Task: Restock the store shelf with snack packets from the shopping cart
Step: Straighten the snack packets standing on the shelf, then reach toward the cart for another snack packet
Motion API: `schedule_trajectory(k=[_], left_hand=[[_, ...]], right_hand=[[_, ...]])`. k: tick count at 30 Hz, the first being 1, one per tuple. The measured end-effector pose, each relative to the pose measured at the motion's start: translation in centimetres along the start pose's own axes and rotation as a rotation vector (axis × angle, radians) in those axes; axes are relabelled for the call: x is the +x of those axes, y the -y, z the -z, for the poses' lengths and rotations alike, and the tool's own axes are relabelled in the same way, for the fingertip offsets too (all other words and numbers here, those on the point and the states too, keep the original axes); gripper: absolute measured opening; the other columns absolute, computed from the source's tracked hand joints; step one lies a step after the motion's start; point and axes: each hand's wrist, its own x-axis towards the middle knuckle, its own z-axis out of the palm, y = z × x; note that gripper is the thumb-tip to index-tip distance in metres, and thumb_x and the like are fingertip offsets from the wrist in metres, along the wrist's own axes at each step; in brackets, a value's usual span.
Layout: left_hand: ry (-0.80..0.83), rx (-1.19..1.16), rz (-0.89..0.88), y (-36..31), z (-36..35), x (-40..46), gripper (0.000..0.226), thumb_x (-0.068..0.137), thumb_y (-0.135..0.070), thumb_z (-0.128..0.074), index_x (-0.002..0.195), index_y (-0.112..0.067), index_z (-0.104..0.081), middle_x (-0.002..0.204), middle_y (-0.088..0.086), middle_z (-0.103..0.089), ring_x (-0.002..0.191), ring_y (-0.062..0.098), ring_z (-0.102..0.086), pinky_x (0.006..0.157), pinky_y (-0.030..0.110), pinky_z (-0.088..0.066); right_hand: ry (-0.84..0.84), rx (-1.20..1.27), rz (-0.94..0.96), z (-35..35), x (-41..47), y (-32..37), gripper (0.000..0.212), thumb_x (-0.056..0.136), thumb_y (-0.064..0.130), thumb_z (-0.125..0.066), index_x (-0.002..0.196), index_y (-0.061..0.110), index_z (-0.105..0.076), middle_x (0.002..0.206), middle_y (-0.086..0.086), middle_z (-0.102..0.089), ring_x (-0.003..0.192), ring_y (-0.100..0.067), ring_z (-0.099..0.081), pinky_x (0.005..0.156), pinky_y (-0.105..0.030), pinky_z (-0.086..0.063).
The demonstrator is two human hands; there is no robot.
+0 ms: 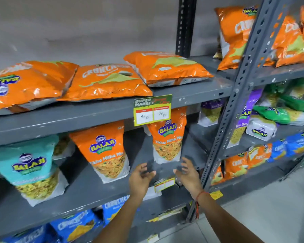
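Head view: both hands, left (142, 174) and right (188, 171), hang empty and apart, fingers spread, just below the orange packet (167, 137) under the price tag (153, 109). Cart unseen. Best to stand new packets upright beside it, labels forward.

"BALAJI" and "Tikha Mitha Mix" printed on orange pouches (167, 137); "CRUNCHEX" read on flat orange packets (105, 81); "SUPER MARKET" printed on shelf price tag (152, 109), handwritten "20" on it.
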Motion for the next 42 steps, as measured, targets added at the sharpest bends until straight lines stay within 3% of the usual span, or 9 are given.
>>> schedule_trajectory(k=[4,7,10,13,19,25,30,34,42], left_hand=[[0.001,-0.047,0.067,0.1,-4.2,3.0,0.072,0.072,-0.009,-0.079,0.136,-0.009,-0.046,0.127,0.018,-0.057,0.099,0.028,-0.062,0.084,0.031,-0.048],[-0.024,-0.100,0.115,0.4,-6.5,4.9,0.075,0.074,-0.006,-0.076,0.139,-0.007,-0.040,0.130,0.018,-0.055,0.108,0.030,-0.061,0.090,0.038,-0.049],[-0.058,-0.060,0.108,0.2,-7.7,5.2,0.059,0.078,-0.008,-0.072,0.132,-0.006,-0.048,0.118,0.007,-0.061,0.100,0.019,-0.061,0.086,0.032,-0.047],[-0.110,0.008,0.071,0.5,-8.2,5.3,0.054,0.079,-0.018,-0.072,0.129,-0.011,-0.053,0.119,0.006,-0.068,0.099,0.016,-0.065,0.085,0.029,-0.047],[-0.117,-0.003,0.043,0.5,-8.9,5.6,0.051,0.079,-0.021,-0.073,0.126,-0.013,-0.056,0.119,0.008,-0.070,0.092,0.007,-0.064,0.086,0.031,-0.052],[-0.152,-0.029,0.045,0.2,-7.6,4.0,0.059,0.077,-0.022,-0.075,0.131,-0.012,-0.053,0.127,0.011,-0.063,0.099,0.011,-0.060,0.085,0.026,-0.049],[-0.218,-0.031,0.017,0.4,-2.1,0.6,0.054,0.075,-0.024,-0.076,0.125,-0.014,-0.057,0.123,0.012,-0.067,0.106,0.020,-0.065,0.095,0.037,-0.051],[-0.293,-0.032,-0.010,1.2,6.1,-3.7,0.047,0.077,-0.026,-0.075,0.121,-0.018,-0.061,0.114,0.005,-0.070,0.097,0.014,-0.066,0.086,0.030,-0.051],[-0.605,-0.009,0.010,3.8,27.8,-12.9,0.046,0.075,-0.025,-0.076,0.119,-0.018,-0.061,0.106,0.001,-0.067,0.098,0.021,-0.066,0.090,0.039,-0.052]], right_hand=[[0.059,0.038,-0.068,2.3,4.2,-0.3,0.071,0.088,-0.002,-0.060,0.148,0.009,-0.024,0.149,-0.015,-0.033,0.133,-0.032,-0.040,0.090,-0.027,-0.049],[0.113,-0.078,-0.043,3.0,6.9,-0.9,0.076,0.087,0.008,-0.065,0.150,0.015,-0.022,0.149,-0.008,-0.036,0.137,-0.027,-0.038,0.107,-0.040,-0.040],[0.187,-0.135,-0.003,2.7,8.4,-1.0,0.069,0.087,0.010,-0.065,0.146,0.018,-0.029,0.131,0.002,-0.048,0.128,-0.019,-0.046,0.103,-0.033,-0.040],[0.192,-0.207,0.059,2.4,9.5,-1.2,0.065,0.086,0.020,-0.065,0.144,0.024,-0.034,0.135,0.001,-0.053,0.125,-0.016,-0.049,0.103,-0.036,-0.043],[0.147,-0.242,0.098,2.8,11.0,-1.7,0.054,0.086,0.010,-0.063,0.136,0.019,-0.044,0.122,0.001,-0.060,0.114,-0.013,-0.055,0.091,-0.025,-0.042],[0.076,-0.144,0.055,2.0,10.0,-2.4,0.077,0.083,0.013,-0.069,0.147,0.018,-0.027,0.122,0.001,-0.056,0.115,-0.017,-0.054,0.095,-0.035,-0.047],[-0.186,-0.014,0.019,-0.9,6.2,-2.1,0.070,0.080,0.012,-0.072,0.140,0.012,-0.035,0.129,-0.017,-0.053,0.110,-0.031,-0.059,0.097,-0.048,-0.049],[-0.247,0.030,0.062,-6.8,0.6,-0.9,0.060,0.081,0.007,-0.071,0.134,0.005,-0.043,0.129,-0.023,-0.051,0.110,-0.038,-0.058,0.097,-0.048,-0.049],[0.143,-0.014,0.200,-24.9,-12.8,1.1,0.046,0.077,0.023,-0.072,0.118,0.025,-0.051,0.110,-0.011,-0.061,0.097,-0.035,-0.062,0.084,-0.049,-0.053]])
